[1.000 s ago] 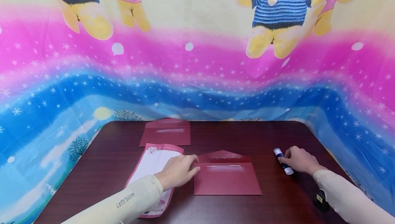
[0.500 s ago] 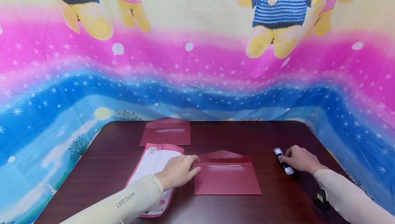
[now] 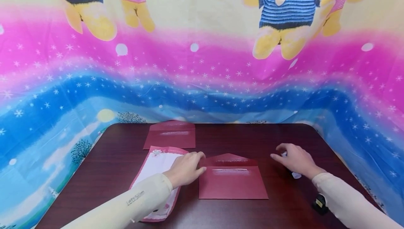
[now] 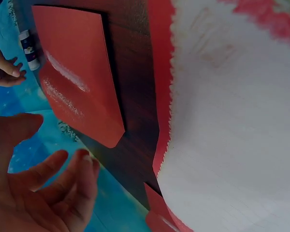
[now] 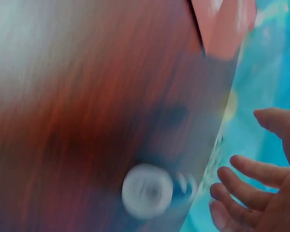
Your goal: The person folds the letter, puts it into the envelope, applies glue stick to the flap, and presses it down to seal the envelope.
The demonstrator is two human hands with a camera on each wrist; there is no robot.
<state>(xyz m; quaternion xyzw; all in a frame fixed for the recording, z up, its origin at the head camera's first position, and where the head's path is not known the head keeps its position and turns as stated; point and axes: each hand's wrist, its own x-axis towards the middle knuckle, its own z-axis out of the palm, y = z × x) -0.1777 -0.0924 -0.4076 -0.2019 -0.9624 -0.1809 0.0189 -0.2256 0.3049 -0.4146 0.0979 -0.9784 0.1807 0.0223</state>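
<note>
My left hand [image 3: 186, 169] hovers over the right side of a white letter sheet [image 3: 156, 167] with a red border, its fingers loosely bent and holding nothing. Just to its right lies a dark red envelope [image 3: 233, 186], flap opened away from me, with whitish shiny streaks on the flap and below the fold. My right hand [image 3: 297, 159] is above a glue stick [image 3: 296, 175], apart from it, thumb and fingers spread. In the head view that hand hides most of the stick; the left wrist view shows its blue-and-white barrel lying on the table.
A second red envelope [image 3: 170, 141], also with its flap opened and a whitish streak, lies at the back left of the dark wooden table [image 3: 240, 211]. A printed cloth [image 3: 195, 81] with bears and snowflakes hangs around the table's back and sides.
My right hand has let go of the glue stick, lifted and shifted slightly left, its fingers spreading. My left hand has risen a little. The envelopes stay where they were.
</note>
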